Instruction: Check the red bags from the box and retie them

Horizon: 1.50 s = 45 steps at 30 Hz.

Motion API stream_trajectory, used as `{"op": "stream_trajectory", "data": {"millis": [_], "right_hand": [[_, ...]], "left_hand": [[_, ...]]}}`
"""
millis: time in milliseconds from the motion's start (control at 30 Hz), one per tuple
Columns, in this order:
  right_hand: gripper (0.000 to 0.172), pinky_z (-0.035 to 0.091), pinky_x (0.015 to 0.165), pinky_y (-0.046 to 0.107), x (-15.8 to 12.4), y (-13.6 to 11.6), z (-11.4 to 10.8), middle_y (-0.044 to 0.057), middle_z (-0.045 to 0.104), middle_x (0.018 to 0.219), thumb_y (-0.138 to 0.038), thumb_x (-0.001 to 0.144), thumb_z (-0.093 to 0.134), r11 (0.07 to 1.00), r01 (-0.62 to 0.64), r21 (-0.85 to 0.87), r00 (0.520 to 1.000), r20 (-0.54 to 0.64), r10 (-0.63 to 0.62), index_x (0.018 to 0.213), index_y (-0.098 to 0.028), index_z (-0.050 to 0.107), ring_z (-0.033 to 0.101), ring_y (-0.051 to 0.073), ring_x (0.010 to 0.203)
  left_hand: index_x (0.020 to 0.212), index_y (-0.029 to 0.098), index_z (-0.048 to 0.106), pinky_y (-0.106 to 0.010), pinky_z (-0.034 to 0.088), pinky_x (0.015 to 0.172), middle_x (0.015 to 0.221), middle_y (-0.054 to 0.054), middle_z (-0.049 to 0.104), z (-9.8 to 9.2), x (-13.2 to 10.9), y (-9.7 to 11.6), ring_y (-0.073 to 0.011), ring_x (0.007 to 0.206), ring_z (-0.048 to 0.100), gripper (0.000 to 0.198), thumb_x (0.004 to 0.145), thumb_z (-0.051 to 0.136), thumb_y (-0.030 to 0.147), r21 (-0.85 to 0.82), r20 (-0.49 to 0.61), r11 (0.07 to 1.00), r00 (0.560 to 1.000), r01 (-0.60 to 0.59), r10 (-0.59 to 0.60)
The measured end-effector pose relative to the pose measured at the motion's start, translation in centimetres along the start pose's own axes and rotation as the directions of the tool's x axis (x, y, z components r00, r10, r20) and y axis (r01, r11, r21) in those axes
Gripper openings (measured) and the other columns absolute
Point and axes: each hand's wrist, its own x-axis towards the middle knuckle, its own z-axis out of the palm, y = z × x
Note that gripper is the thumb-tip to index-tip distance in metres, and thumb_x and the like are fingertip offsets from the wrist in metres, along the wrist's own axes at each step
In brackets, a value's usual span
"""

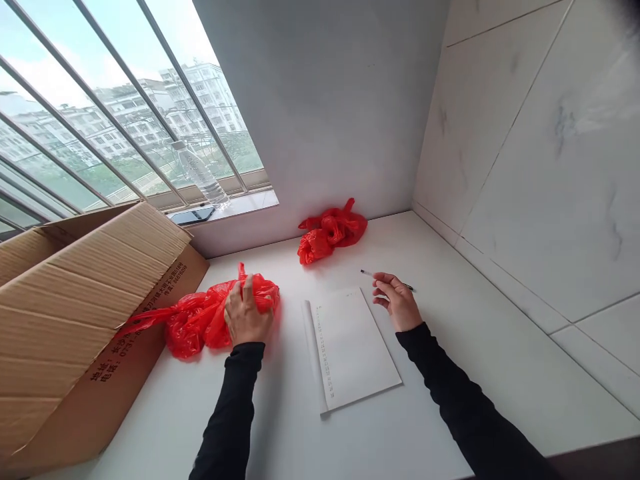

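My left hand (247, 317) is over the right end of a crumpled red plastic bag (200, 321), its fingers curled against the plastic. What lies inside the bag is hidden. To the right, my right hand (397, 300) has its fingers pinched around a slim pen (367, 273), whose two ends show on either side of the fingers. Between my hands a white notepad (357, 353) lies flat on the table, with a column of small marks along its left side and a rolled or folded left edge.
Another red plastic bag (333, 231), knotted, rests against the back wall. An open cardboard box (90, 300) stands at the left, with a bag handle touching its side. On the windowsill are a clear water bottle (203, 175) and a dark phone (193, 216). Marble-look tiles (550, 167) line the right wall.
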Motion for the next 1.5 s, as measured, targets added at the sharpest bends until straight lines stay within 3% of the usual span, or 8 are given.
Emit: {"op": "stream_trajectory", "data": {"millis": [133,300,467,667,867,1200,1333,1500], "right_hand": [[0.031,0.051,0.063,0.029,0.0,0.0,0.2,0.001,0.063,0.087,-0.042,0.069,0.075,1.0,-0.029,-0.002,1.0,-0.001,0.029,0.093,-0.023,0.071,0.057,0.014,0.073],[0.032,0.051,0.062,0.028,0.2,0.3,0.4,0.001,0.063,0.084,-0.042,0.069,0.074,0.998,-0.056,-0.018,0.998,0.002,0.056,0.094,-0.022,0.07,0.056,0.013,0.071],[0.03,0.051,0.057,0.027,0.8,1.2,0.6,0.0,0.061,0.079,-0.043,0.071,0.07,0.996,-0.06,-0.071,0.998,0.009,0.061,0.093,-0.021,0.068,0.055,0.012,0.065],[0.028,0.052,0.055,0.028,1.0,2.5,1.1,-0.001,0.06,0.071,-0.039,0.072,0.069,0.992,-0.001,-0.13,0.999,0.035,0.006,0.092,-0.02,0.065,0.052,0.012,0.06],[0.025,0.053,0.053,0.026,0.9,3.0,1.7,-0.002,0.059,0.073,-0.035,0.077,0.063,0.979,0.028,-0.203,0.998,0.059,-0.016,0.096,-0.019,0.063,0.055,0.012,0.06],[0.053,0.059,0.058,0.033,0.5,2.3,2.0,0.006,0.067,0.099,-0.066,0.079,0.063,0.994,-0.071,-0.082,0.985,0.152,0.082,0.109,-0.022,0.061,0.069,0.019,0.075],[0.058,0.058,0.059,0.035,0.7,2.3,1.7,0.006,0.071,0.096,-0.069,0.083,0.057,0.995,-0.058,-0.08,0.979,0.19,0.073,0.121,-0.025,0.06,0.069,0.02,0.073],[0.061,0.048,0.046,0.031,0.6,2.6,1.5,-0.001,0.065,0.065,-0.068,0.083,0.058,0.959,0.04,-0.281,0.982,0.189,0.014,0.125,-0.024,0.061,0.056,0.016,0.045]], "left_hand": [[0.146,0.022,0.047,-0.056,0.021,0.118,0.159,-0.016,0.034,3.7,-0.9,-2.7,-0.0365,0.147,0.027,0.058,0.089,0.051,0.025,0.182,0.2,0.955,0.96,-0.233,0.196],[0.146,0.013,0.046,-0.064,0.015,0.117,0.157,-0.024,0.032,4.2,1.4,-3.0,-0.0418,0.148,0.022,0.063,0.083,0.052,0.02,0.251,0.141,0.962,0.987,-0.107,0.073],[0.143,0.019,0.051,-0.058,0.003,0.121,0.159,-0.017,0.031,4.7,3.3,3.7,-0.0374,0.15,0.018,0.068,0.075,0.06,0.019,-0.153,0.074,0.979,0.986,-0.134,0.147],[0.089,0.017,0.075,-0.047,0.037,0.11,0.123,-0.017,0.064,9.0,5.7,10.1,-0.0333,0.129,0.051,0.018,0.073,0.067,0.02,-0.516,0.299,0.853,0.95,0.077,0.095],[0.083,0.017,0.074,-0.044,0.038,0.107,0.107,-0.013,0.072,9.3,5.8,8.9,-0.0279,0.115,0.06,0.019,0.067,0.077,0.026,-0.752,0.357,0.602,0.934,0.267,0.032],[0.082,0.021,0.069,-0.037,0.053,0.086,0.098,-0.005,0.07,3.2,-0.9,7.5,-0.0215,0.1,0.064,0.031,0.069,0.079,0.048,-0.9,0.434,0.018,0.891,0.436,0.129],[0.092,0.019,0.068,-0.031,0.052,0.081,0.09,-0.003,0.069,2.8,-5.3,6.9,-0.0174,0.086,0.065,0.034,0.068,0.084,0.037,-0.889,0.458,0.076,0.873,0.451,0.17],[0.114,0.022,0.063,-0.04,0.05,0.096,0.117,-0.009,0.065,2.9,-8.0,5.2,-0.024,0.109,0.063,0.039,0.079,0.076,0.034,-0.858,0.304,0.5,0.902,0.119,0.306]]}}
